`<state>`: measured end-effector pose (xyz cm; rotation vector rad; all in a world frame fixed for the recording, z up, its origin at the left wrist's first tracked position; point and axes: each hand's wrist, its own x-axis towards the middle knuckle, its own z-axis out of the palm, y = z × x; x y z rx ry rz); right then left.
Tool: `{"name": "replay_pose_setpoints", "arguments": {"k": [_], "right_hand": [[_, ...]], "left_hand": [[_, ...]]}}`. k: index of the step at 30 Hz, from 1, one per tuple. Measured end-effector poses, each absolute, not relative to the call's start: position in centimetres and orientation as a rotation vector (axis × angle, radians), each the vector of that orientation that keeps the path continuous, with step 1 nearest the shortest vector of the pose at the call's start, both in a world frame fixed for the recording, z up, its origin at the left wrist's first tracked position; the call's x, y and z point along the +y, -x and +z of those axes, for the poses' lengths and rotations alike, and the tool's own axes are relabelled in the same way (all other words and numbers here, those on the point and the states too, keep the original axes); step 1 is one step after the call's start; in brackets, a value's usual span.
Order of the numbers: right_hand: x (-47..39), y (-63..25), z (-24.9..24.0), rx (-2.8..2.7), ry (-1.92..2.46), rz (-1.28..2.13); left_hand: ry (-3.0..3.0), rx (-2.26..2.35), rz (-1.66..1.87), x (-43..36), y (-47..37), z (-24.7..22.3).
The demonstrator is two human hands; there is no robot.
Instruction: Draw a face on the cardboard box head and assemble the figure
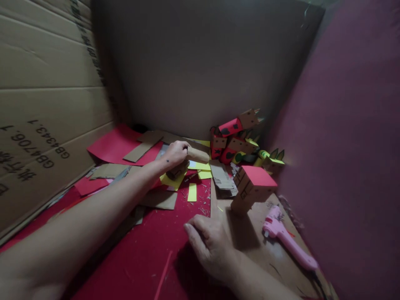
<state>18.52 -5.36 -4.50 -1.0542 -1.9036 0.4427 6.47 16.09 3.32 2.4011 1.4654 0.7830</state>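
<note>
in a corner hemmed by three panels: dark grey wall [200, 66] at the back, purple-pink panel [340, 146] to the right, printed cardboard sheet [53, 75] to the left. before me, a wooden surface [265, 258], much of its left side under a dark red sheet [131, 266]. far left, a brighter red sheet [109, 146], cardboard strips [142, 151] lying over it. toward the back right, a heap of small cardboard figures [229, 127] in red, brown and yellow, leaning together.

my right hand [214, 241] is the near one: loosely closed, fingers curled inward, over the edge of the dark red sheet. cannot tell whether it touches. my left hand [178, 152] is stretched well forward, gripping one end of a cardboard roll [198, 155]; the roll points right, above yellow paper [204, 166].

a boxy cardboard figure [254, 185], pinkish-red on top, stands beyond my right hand, to its right. near it a pink glue gun [292, 241] lies on bare wood. smaller: a yellow strip [192, 192] on the dark red, cut scraps [204, 204] scattered beside it.
</note>
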Motion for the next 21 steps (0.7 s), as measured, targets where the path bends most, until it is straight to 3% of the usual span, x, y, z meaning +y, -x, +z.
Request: {"name": "replay_pose_setpoints", "arguments": {"k": [7, 13, 21], "right_hand": [[-5.5, -18.5, -4.6, -1.905, 1.072, 0.482], [-5.5, -18.5, -4.5, -1.914, 1.081, 0.489], [-5.4, -18.5, -4.5, -1.906, 1.086, 0.474]], "left_hand": [[-2.534, 1.252, 0.701, 13.9, -7.1, 5.6], [-2.621, 1.084, 0.407, 13.5, -8.9, 4.6], [-2.51, 1.088, 0.35, 13.3, -8.3, 5.4]]}}
